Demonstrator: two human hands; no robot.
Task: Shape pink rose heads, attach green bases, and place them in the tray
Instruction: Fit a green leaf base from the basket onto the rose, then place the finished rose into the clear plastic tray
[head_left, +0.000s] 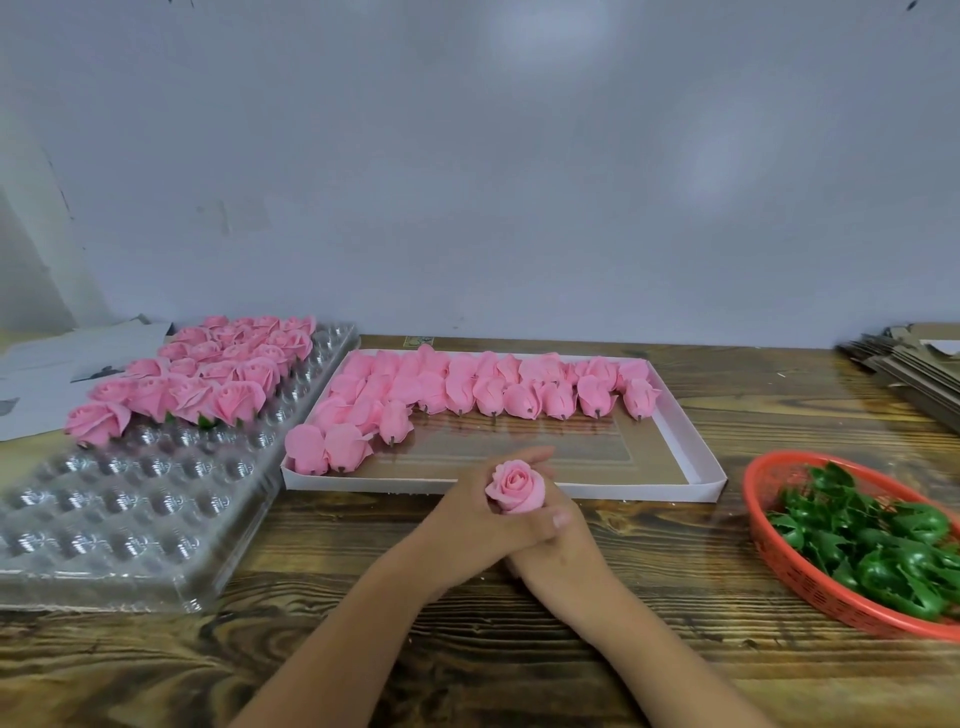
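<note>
A pink rose head (516, 487) stands upright between both my hands at the table's middle, bloom facing up. My left hand (478, 512) wraps around its lower part from the left, and my right hand (558, 530) grips it from the right, thumb across the front. Its underside is hidden by my fingers. Just behind my hands, a white cardboard box (696, 452) holds several closed pink buds (467, 389). A clear plastic tray (130, 514) at the left carries several opened roses (208, 374) in its far rows. A red basket (769, 540) at the right holds green bases (872, 535).
Flattened cardboard sheets (914, 364) lie stacked at the far right. Papers (47, 364) lie at the far left behind the tray. A pale wall stands right behind the wooden table (519, 649).
</note>
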